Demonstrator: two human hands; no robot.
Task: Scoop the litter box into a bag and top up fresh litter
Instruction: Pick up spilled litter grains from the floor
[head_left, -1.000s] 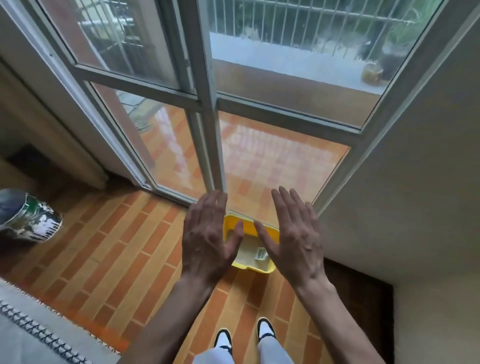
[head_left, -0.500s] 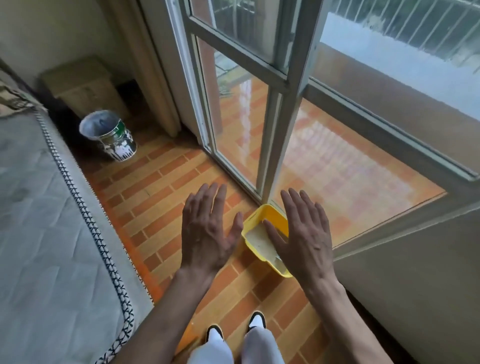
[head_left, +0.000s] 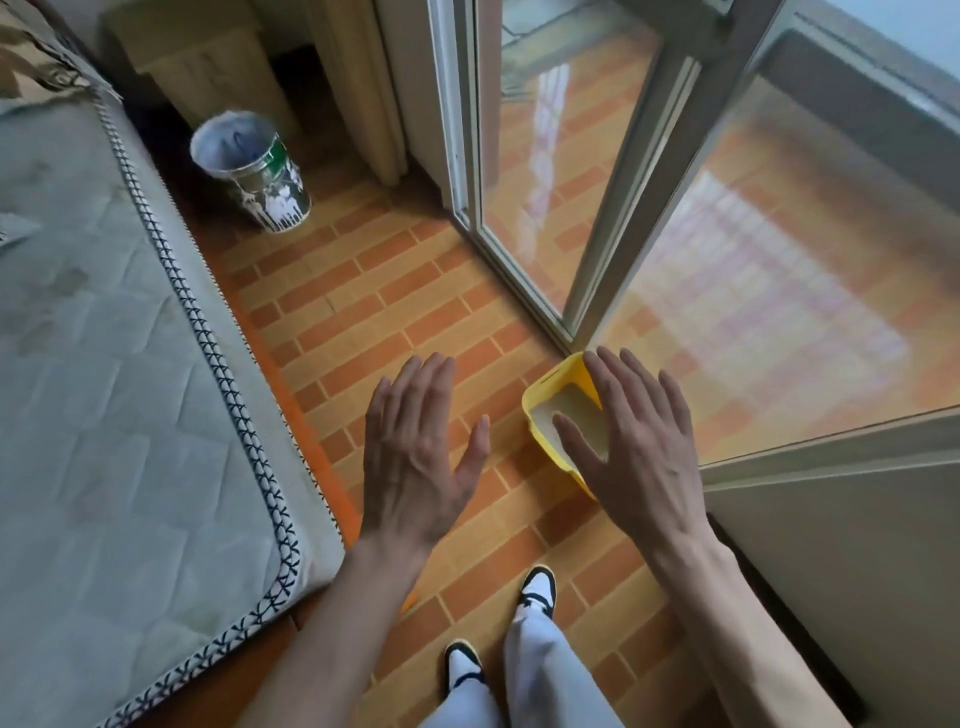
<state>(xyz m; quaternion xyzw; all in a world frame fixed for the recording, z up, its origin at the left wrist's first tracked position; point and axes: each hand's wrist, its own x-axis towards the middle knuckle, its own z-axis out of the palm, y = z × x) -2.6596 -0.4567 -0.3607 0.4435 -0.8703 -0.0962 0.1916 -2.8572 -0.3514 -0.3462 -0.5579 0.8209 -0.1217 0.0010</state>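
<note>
Head view: a small yellow plastic litter box (head_left: 540, 410) holding pale litter is seen on the orange brick-patterned tiled floor (head_left: 363, 291), tucked into the corner where the glass balcony door (head_left: 524, 171) meets a grey wall panel (head_left: 841, 582), presumably so that it is kept out of the walkway. Both hands are held out flat, palms down, well above the floor. The left hand (head_left: 415, 457) is spread with nothing in it, over bare tiles. The right hand (head_left: 634, 447) is likewise spread and empty, and part of the box is hidden behind it; no contact with the box is made, since the person is standing, as the two black-and-white shoes (head_left: 537, 590) below show. A paint-streaked metal bucket with a grey liner (head_left: 249, 171) stands near the wall at the far left, beside the quilted grey mattress (head_left: 93, 374); it may be meant for the waste, though this cannot be confirmed. No scoop, bag or fresh litter supply can be made out. The task is judged not yet begun; crouching and finding a scoop would be needed first.
</note>
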